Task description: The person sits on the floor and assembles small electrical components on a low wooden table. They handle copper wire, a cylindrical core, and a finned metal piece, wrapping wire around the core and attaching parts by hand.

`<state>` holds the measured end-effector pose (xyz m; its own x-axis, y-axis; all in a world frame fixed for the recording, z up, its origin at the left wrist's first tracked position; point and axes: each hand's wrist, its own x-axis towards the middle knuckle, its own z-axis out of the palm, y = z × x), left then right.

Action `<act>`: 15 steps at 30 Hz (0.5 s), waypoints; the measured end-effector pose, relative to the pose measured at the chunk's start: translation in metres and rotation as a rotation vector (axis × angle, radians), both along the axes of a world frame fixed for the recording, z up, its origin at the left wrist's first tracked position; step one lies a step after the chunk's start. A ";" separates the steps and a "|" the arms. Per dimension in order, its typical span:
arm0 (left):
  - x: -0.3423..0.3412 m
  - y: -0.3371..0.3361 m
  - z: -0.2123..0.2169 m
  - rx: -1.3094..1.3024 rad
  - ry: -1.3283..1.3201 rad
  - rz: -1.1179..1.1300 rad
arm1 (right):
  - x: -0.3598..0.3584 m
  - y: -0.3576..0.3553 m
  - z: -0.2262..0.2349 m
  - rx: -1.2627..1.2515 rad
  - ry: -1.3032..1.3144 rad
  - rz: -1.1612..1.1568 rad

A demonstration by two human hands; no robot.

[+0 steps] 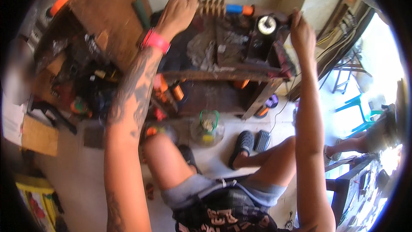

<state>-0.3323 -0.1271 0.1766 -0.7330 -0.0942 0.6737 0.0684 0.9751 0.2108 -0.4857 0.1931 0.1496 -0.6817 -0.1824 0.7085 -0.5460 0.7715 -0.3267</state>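
Observation:
Across the far side of the workbench lies a long rod-like piece (234,9), held level between my hands. Its left part is brown and ribbed like a coil, followed by a blue band, an orange band and a dark brown stretch. My left hand (178,13), with a pink wristwatch (156,41) above it, is closed round the ribbed end. My right hand (303,34) is closed at the dark right end; its fingertips partly hide the grip. Just below the dark stretch sits a round white-faced wheel (267,25) with a central spindle, mounted on the bench.
The wooden workbench (201,75) has dust and scraps on top. Beneath stand a clear jug with a green handle (208,122) and a black foot pedal (262,141) with a cord. Clutter fills the left. At right are a person's leg (349,145) and a green chair (358,111).

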 end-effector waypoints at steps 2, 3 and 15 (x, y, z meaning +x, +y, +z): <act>-0.002 -0.008 -0.002 -0.019 -0.073 0.035 | -0.009 0.000 0.004 0.020 -0.015 0.016; -0.005 -0.012 -0.003 -0.027 -0.094 0.040 | -0.013 0.000 0.003 0.020 -0.045 0.034; 0.217 -0.076 -0.113 0.551 -0.039 0.297 | -0.051 0.014 0.007 0.422 0.195 0.079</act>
